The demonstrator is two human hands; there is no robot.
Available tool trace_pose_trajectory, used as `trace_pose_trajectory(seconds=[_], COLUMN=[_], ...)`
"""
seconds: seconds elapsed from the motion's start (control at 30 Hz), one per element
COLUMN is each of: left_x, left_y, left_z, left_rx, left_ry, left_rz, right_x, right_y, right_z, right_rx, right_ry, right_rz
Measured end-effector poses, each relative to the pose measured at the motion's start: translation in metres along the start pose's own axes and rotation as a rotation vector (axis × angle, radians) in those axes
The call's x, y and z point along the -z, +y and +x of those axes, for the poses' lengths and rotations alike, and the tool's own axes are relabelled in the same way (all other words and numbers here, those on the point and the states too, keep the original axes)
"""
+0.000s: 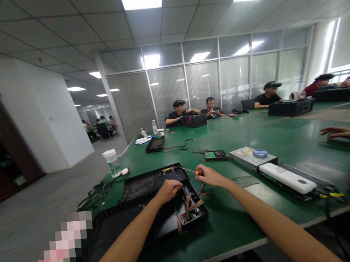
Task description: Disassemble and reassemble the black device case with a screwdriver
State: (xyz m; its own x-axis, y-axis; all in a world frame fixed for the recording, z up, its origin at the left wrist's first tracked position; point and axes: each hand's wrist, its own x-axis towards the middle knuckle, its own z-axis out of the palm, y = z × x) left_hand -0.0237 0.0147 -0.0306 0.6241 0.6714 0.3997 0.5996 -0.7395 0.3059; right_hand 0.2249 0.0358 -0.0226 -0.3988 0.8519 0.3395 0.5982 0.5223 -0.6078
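My right hand [209, 176] is closed around the handle of a screwdriver [190, 170], orange and black, whose thin shaft points left. Its tip is close to a small brass-coloured part [168, 170] at the far edge of an opened black metal case [148, 180]. Over the middle of that case is my left hand [168, 190], fingers bent and pressed together; what they grip, if anything, is hidden. Striped ribbon cables [187, 211] curl over the near right corner of the case.
A hard drive [215, 155] lies beyond my right hand. To the right are a silver drive box [250, 157] with a blue round tin [260, 153] and a long white device [287, 178]. A water jar [112, 163] and black cables [95, 193] are left. Co-workers sit around the table.
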Motion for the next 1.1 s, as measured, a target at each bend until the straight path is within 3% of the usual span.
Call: trace_pose_trajectory(seconds=[0.13, 0.33, 0.53, 0.7, 0.9, 1.1], left_x=[-0.001, -0.001, 0.001, 0.003, 0.003, 0.004], left_y=[0.002, 0.003, 0.006, 0.01, 0.01, 0.012], left_z=[0.0, -0.001, 0.001, 0.001, 0.001, 0.001], left_rx=[-0.065, -0.001, 0.054, 0.067, 0.067, 0.081], left_ry=[-0.033, -0.048, -0.044, -0.058, -0.051, -0.073], left_rz=[0.104, 0.187, 0.109, 0.106, 0.117, 0.125], right_x=[0.009, 0.026, 0.022, 0.01, 0.012, 0.015], right_y=[0.012, 0.005, -0.011, -0.018, -0.022, -0.028], right_z=[0.0, 0.004, 0.002, -0.001, -0.004, -0.007], right_rx=[-0.11, 0.038, 0.05, 0.112, 0.131, 0.142], right_ry=[-0.007, 0.056, 0.382, 0.289, 0.337, 0.285], right_rz=[0.011, 0.192, 0.109, 0.035, -0.037, -0.128])
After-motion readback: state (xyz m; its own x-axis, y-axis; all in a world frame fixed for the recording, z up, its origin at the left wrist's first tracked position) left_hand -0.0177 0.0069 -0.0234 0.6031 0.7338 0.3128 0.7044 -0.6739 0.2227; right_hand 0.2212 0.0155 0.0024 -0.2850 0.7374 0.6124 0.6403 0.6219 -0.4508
